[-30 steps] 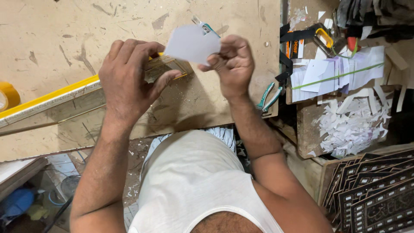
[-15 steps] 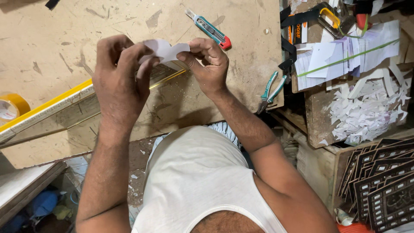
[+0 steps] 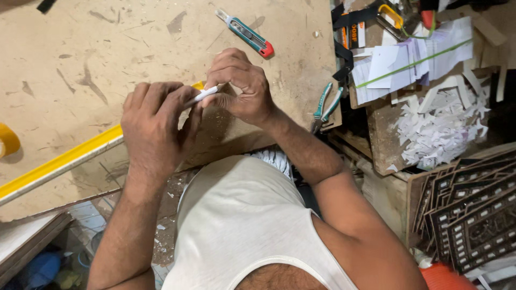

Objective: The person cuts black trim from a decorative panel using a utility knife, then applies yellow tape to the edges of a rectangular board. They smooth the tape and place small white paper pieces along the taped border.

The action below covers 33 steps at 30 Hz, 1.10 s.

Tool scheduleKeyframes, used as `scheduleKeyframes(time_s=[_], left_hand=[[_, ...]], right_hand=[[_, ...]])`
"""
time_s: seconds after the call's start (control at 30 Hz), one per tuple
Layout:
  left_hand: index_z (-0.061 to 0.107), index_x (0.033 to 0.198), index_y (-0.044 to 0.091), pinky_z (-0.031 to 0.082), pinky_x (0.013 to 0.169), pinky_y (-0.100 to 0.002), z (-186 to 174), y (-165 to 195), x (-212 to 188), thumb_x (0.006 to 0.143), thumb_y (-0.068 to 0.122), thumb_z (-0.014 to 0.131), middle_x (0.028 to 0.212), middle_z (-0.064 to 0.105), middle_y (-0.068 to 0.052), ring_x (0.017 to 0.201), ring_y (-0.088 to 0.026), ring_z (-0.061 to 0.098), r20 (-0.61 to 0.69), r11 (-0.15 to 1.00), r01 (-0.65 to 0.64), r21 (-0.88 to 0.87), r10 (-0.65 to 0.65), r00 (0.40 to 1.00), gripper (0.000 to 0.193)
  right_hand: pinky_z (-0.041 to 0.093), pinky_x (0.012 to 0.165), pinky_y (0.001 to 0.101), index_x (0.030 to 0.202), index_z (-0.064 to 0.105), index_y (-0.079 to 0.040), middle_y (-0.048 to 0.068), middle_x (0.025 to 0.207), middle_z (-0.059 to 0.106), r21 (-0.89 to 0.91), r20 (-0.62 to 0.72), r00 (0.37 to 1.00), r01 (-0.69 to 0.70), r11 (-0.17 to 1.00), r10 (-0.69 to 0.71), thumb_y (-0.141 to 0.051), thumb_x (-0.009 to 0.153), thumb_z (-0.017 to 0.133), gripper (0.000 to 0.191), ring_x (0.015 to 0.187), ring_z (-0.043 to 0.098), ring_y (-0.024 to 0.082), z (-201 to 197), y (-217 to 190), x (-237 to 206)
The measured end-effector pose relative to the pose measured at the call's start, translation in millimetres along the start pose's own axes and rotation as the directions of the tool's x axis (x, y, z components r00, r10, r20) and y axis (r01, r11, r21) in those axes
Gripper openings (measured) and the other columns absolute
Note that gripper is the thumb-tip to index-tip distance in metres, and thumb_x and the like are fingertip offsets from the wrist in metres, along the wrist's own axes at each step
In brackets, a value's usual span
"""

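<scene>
Two bare hands meet at the centre of the frame over a scuffed wooden worktop. Between them is a small white piece, seen edge-on as a thin strip; what it is made of I cannot tell. The left hand is curled closed around its lower end, fingers folded over it. The right hand pinches its upper end between thumb and bent fingertips, closed tight on it.

A yellow straightedge runs from the lower left of the frame up toward the hands, passing beneath them. A teal utility knife with a red tip lies at upper centre, well apart from the hands. Green-handled pliers rest just right of the right forearm. A heap of white paper offcuts fills a box at right, with dark patterned cutout panels at lower right.
</scene>
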State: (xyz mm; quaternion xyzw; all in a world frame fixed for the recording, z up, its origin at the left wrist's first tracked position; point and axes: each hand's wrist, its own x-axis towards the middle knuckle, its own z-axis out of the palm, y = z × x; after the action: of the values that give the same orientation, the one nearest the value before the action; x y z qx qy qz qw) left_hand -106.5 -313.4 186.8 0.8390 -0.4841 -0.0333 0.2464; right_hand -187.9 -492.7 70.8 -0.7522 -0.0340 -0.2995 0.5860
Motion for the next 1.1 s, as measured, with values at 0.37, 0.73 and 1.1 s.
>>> scheduleKeyframes(time_s=[0.37, 0.73, 1.1], left_hand=[[0.066, 0.136, 0.014, 0.042, 0.108, -0.042, -25, -31, -153, 0.083, 0.005, 0.073, 0.142, 0.065, -0.003, 0.137, -0.02, 0.057, 0.165, 0.921, 0.295, 0.256, -0.342, 0.925, 0.053], [0.046, 0.162, 0.007, 0.019, 0.126, -0.059, 180, -58, -221, 0.102, 0.016, 0.068, 0.17, 0.033, -0.03, 0.158, -0.046, 0.027, 0.228, 0.72, 0.083, 0.689, -0.324, 0.918, 0.065], [0.073, 0.127, 0.03, 0.0, 0.125, -0.069, 218, -64, -97, 0.084, 0.052, 0.083, 0.165, 0.042, -0.013, 0.163, -0.038, 0.023, 0.142, 0.99, 0.141, 0.03, -0.144, 0.979, 0.05]], right_hand=[[0.043, 0.103, 0.043, 0.101, 0.072, -0.015, -0.004, 0.105, 0.07, -0.23, 0.304, 0.949, 0.156, 0.961, -0.081, -0.034, 0.086, 0.086, 0.027, 0.101, 0.062, 0.017, -32, -39, -61], [0.043, 0.116, 0.0482, 0.111, 0.072, -0.001, 0.009, 0.13, 0.066, -0.577, 0.57, 0.814, 0.302, 0.759, 0.109, -0.01, 0.094, 0.066, 0.02, 0.123, 0.061, 0.022, -19, 63, -124], [0.043, 0.11, 0.0475, 0.112, 0.07, -0.005, 0.016, 0.131, 0.058, -0.604, 0.549, 0.819, 0.25, 0.757, 0.168, -0.013, 0.093, 0.067, 0.021, 0.126, 0.054, 0.032, -18, 58, -120]])
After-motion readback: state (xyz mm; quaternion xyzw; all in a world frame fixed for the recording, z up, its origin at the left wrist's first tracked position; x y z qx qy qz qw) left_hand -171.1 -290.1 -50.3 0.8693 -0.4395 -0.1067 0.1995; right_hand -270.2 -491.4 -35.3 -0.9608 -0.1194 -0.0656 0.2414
